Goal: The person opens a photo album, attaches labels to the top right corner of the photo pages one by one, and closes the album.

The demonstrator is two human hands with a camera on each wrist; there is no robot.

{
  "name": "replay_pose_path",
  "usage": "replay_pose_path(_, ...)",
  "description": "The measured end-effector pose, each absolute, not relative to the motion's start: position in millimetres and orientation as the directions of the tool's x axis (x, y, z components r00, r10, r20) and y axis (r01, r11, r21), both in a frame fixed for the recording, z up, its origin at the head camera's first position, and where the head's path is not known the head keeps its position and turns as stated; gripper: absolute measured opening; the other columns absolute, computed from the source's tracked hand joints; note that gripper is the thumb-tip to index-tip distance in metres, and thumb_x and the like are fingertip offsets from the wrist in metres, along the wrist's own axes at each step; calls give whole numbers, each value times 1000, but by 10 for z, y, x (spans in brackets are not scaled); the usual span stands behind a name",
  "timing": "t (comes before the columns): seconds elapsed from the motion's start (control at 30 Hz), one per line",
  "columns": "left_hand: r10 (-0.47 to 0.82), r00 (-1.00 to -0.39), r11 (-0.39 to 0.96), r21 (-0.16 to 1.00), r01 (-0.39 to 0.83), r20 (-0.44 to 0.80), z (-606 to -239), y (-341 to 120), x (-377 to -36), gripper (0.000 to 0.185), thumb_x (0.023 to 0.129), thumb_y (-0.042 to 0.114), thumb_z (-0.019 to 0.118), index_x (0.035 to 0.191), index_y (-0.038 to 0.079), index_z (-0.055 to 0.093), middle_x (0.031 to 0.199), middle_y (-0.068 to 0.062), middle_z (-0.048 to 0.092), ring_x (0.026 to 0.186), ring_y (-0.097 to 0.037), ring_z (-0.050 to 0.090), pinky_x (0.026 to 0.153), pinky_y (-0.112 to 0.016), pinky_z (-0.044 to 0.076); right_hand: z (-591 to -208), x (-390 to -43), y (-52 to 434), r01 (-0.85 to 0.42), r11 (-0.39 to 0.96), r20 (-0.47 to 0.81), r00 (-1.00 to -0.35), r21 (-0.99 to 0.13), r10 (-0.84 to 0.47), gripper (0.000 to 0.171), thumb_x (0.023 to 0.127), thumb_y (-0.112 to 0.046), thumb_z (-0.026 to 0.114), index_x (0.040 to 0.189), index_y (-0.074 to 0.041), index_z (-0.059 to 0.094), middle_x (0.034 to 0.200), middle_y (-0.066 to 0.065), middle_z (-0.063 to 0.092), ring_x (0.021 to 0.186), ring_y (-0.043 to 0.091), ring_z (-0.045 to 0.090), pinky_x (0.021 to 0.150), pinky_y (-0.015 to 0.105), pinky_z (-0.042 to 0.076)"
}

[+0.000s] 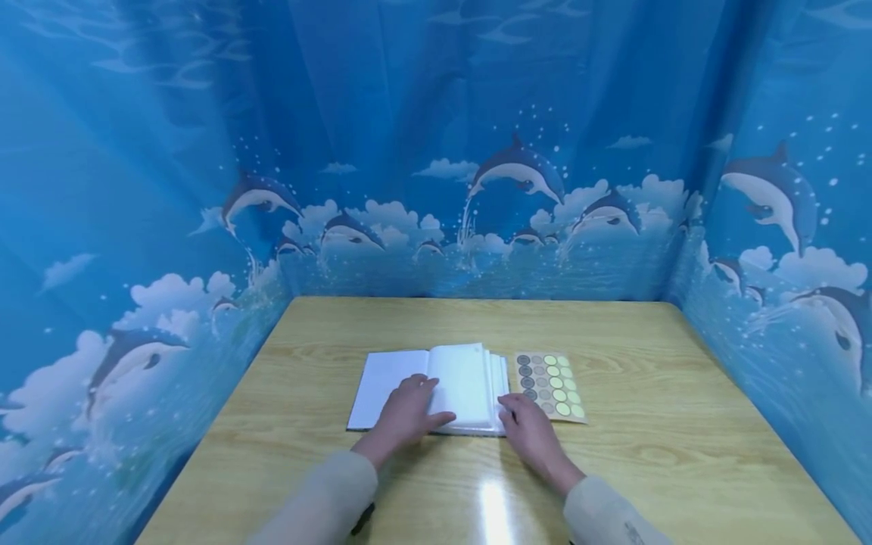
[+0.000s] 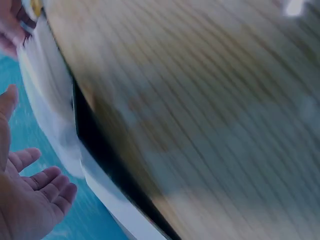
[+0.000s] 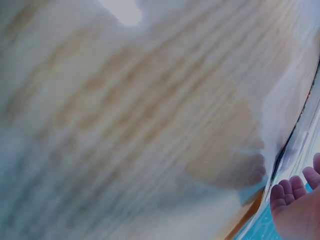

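Note:
A notebook with white pages lies spread on the table, a raised stack of leaves fanned toward its right side. Across its middle reaches my left hand, fingers extended and resting on the pages near the fold. At the right edge my right hand pinches the page edges between thumb and curled fingers. The left wrist view shows the left palm beside the notebook's dark cover edge. In the right wrist view the right hand is partly cut off by the frame, and its thumb is hidden.
Just right of the notebook lies a sheet of round stickers in dark, tan and pale yellow columns, partly behind the right hand. The wooden table is bordered by blue dolphin-print curtains at the back and sides.

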State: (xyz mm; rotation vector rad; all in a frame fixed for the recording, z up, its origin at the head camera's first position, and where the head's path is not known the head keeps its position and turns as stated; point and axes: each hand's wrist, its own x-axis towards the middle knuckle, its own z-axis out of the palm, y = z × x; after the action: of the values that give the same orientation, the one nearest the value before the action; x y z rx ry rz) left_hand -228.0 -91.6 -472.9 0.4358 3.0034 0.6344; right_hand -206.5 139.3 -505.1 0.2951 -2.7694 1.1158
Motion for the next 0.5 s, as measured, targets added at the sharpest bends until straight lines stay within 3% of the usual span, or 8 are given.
replay_pose_path(0.27, 439, -892, 883, 135, 450, 106, -4857, -650, -2274, 80, 77, 59, 77, 135, 6, 58, 130, -15, 56, 118, -31, 53, 94, -45, 49, -5091, -2036, 1371, -237, 694, 178, -971, -680, -157, 32, 94, -5, 62, 124, 6, 63, 125, 24, 60, 118, 42, 55, 103, 58, 41)
replay_pose_path(0.5, 452, -885, 883, 84, 462, 112, -4930, -589, -2278, 72, 80, 56, 76, 134, 10, 61, 128, -14, 57, 116, -30, 53, 92, -44, 49, -5104, -2024, 1360, -238, 707, 177, -971, -666, -160, 33, 92, -5, 63, 122, 6, 64, 127, 25, 59, 119, 43, 54, 103, 59, 41)
